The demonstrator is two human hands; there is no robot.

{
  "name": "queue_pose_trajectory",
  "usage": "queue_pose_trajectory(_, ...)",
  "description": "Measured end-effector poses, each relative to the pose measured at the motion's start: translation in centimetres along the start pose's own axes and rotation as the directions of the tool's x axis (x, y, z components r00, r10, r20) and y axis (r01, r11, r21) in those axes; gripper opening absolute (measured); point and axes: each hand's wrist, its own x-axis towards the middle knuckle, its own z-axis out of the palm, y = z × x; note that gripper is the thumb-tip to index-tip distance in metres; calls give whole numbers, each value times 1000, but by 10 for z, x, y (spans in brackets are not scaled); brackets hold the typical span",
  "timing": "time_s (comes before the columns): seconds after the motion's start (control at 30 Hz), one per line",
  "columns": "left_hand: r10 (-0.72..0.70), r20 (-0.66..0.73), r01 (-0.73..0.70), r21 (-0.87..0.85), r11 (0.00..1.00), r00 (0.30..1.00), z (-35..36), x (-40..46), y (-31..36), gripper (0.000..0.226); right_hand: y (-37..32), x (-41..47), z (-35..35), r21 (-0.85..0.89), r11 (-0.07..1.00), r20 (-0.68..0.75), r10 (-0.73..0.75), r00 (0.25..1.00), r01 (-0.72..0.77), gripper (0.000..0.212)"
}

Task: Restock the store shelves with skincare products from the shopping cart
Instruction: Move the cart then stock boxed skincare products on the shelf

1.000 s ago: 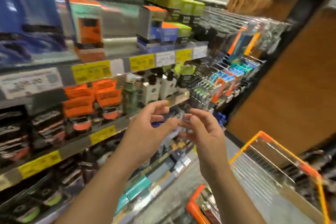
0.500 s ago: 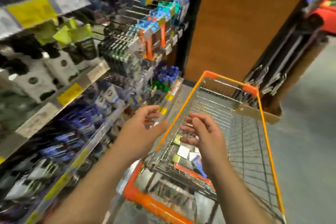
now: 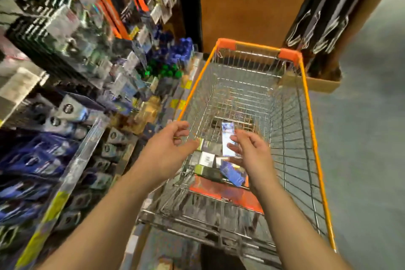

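Boxy skincare products (image 3: 219, 160) lie in wire-mesh shopping cart (image 3: 311, 116), hands above.

— Cart? 
— Wire shopping cart (image 3: 308, 103), orange rim, beside the store shelves (image 3: 72, 166). 
— Stock? 
— Skincare boxes (image 3: 219, 160) lying flat, jumbled, at the cart's near end; one tall blue-white box (image 3: 228, 136).
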Motion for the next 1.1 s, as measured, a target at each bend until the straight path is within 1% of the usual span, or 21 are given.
queue_pose_trajectory(0.1,-47,-11,48,9,999,999,14,22,2,52,18,37,-9,-64,998,-20,19,1000,-20,8)
queue_pose_trajectory(0.13,-55,-9,56,12,998,998,19,28,4,52,25,49,-11,-88,996,-21,27,999,-28,7)
queue_pose_trajectory(0.2,-86,6,86,13,996,996,30,42,3,53,39,71,-14,-112,992,-36,62,997,-66,5)
queue_pose_trajectory(0.27,-128,31,128,15,992,991,42,57,0,45,54,90,-16,-120,987,-47,101,994,-106,6)
queue_pose_trajectory(0.33,-153,56,150,43,988,987,52,72,-4,39,67,106,-19,-131,981,-44,141,989,-146,16)
queue_pose_trajectory(0.4,-168,80,164,57,985,982,63,87,-8,44,84,124,-23,-137,972,-73,185,980,-194,28)
queue_pose_trajectory(0.47,-199,92,194,55,979,976,75,103,-14,57,101,144,-28,-171,965,-107,182,978,-198,31)
queue_pose_trajectory(0.53,-224,93,220,47,974,970,88,120,-23,62,114,160,-28,-227,954,-142,164,976,-194,29)
queue_pose_trajectory(0.57,-240,97,234,66,970,966,94,128,-28,59,123,169,-29,-247,948,-147,169,975,-202,24)
queue_pose_trajectory(0.6,-251,102,242,90,966,963,100,135,-32,51,133,177,-30,-263,942,-149,175,973,-210,23)
queue_pose_trajectory(0.63,-263,104,251,113,961,959,106,142,-39,41,143,185,-32,-281,936,-154,176,972,-214,28)
queue_pose_trajectory(0.67,-274,113,258,138,956,955,111,146,-45,35,154,194,-35,-309,924,-165,183,969,-227,38)
queue_pose_trajectory(0.7,-284,127,262,163,951,950,117,151,-52,35,165,201,-36,-336,911,-181,185,966,-237,46)
queue_pose_trajectory(0.73,-292,142,266,180,947,946,121,153,-56,38,174,208,-37,-360,899,-190,192,963,-251,49)
queue_pose_trajectory(0.77,-302,156,272,187,944,940,125,156,-62,42,180,213,-36,-385,884,-193,203,960,-265,49)
queue_pose_trajectory(0.83,-326,168,295,187,937,930,133,164,-71,40,201,230,-34,-416,861,-195,228,954,-291,52)
queue_pose_trajectory(0.9,-332,170,307,161,938,928,136,167,-70,35,210,238,-32,-461,843,-197,208,958,-277,60)
queue_pose_trajectory(0.97,-342,169,324,129,937,924,142,174,-74,34,222,250,-30,-572,791,-189,131,973,-217,66)
queue_pose_trajectory(1.03,-353,169,340,101,935,920,147,181,-80,43,231,262,-28,-676,718,-172,63,983,-164,71)
queue_pose_trajectory(1.1,-359,179,346,98,933,916,150,183,-81,52,237,271,-27,-716,678,-164,69,984,-167,76)
